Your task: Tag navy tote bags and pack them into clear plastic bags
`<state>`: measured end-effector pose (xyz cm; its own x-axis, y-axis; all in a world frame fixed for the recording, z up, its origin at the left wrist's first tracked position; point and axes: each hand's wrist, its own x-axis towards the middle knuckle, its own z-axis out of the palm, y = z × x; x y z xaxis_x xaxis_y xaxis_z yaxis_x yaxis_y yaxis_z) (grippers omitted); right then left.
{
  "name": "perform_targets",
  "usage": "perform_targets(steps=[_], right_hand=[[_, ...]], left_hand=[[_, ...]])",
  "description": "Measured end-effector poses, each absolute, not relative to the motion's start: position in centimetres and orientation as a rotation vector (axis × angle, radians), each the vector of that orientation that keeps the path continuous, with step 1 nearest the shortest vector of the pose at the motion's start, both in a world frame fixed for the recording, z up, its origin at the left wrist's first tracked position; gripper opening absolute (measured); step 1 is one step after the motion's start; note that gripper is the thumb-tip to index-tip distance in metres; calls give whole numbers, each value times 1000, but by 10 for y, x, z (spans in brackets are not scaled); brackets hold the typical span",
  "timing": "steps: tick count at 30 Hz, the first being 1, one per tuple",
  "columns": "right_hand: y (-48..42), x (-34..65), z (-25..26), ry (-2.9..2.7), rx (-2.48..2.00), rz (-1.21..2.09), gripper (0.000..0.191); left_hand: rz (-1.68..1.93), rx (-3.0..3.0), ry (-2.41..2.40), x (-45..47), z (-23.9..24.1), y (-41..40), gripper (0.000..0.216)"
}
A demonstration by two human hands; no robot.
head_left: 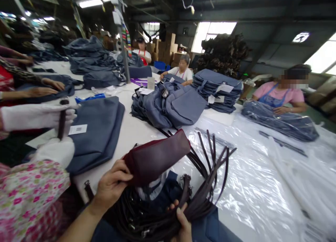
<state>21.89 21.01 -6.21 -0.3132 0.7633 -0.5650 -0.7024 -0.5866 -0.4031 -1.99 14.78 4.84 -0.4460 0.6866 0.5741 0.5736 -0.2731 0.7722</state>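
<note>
My left hand pinches the near end of a dark red, leather-like piece, tilted up to the right; I cannot tell whether it is a pouch or a folded panel. Lower down, my right hand is closed around a bundle of dark brown straps. The straps loop to the left, where small metal buckles or hooks show among them, and their loose ends fan out at upper right. Beneath the bundle lies dark blue fabric, partly hidden by the straps.
Blue bags are heaped mid-table, beside a stack of flat blue bags. Clear plastic sheets cover the right side. At left, a co-worker's white-gloved hands hold a dark strap by a blue bag. Another person handles a plastic-wrapped bag.
</note>
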Motion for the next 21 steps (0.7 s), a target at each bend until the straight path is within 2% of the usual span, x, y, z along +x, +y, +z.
perform_targets(steps=[3,8,11,14,16,18,21], right_hand=[[211,215,-54,72,-942,2009,48],[210,211,-45,-30,-799,2003,43],[208,210,-46,-78,-768,1988,47],[208,211,-50,-107,-801,1961,49],[208,211,-52,-134,-814,1949,47],[209,211,-53,-156,-818,1940,47],[208,211,-55,-173,-829,1939,46]], left_hand=[[1676,1919,1759,-11,39,115,25],[1284,2285,1884,-7,15,89,25],[1269,2314,1864,-1,12,73,26],[1510,2095,2018,5,32,69,23],[1651,1897,2250,9,57,83,31],[1558,1829,2353,12,84,109,43],[1149,1827,2297,13,107,153,41]])
